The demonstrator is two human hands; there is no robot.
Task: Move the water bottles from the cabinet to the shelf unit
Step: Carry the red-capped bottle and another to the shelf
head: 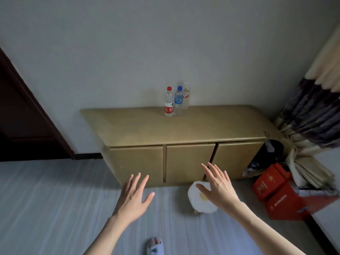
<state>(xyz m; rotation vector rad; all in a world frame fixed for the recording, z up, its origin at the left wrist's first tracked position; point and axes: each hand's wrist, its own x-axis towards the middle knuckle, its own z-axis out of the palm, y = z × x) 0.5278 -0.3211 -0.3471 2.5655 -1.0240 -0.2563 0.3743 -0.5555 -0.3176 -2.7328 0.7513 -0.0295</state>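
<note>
While both bare hands, left hand (133, 196) and right hand (218, 187), hover spread wide and empty, 3 clear plastic water bottles (176, 101) stand clustered upright atop the low tan wooden cabinet (128, 126), near the wall.

Both bare hands are held out low, palms down and fingers spread, holding nothing: the left hand (133, 197) and the right hand (218, 186). Well beyond their fingertips, on a low tan wooden cabinet (184, 129), three clear plastic water bottles stand touching: a red-capped bottle (168, 102), a blue-capped bottle (178, 101) and a pale-capped bottle (185, 96). Under the right hand sits a small white round stool (200, 201).
</note>
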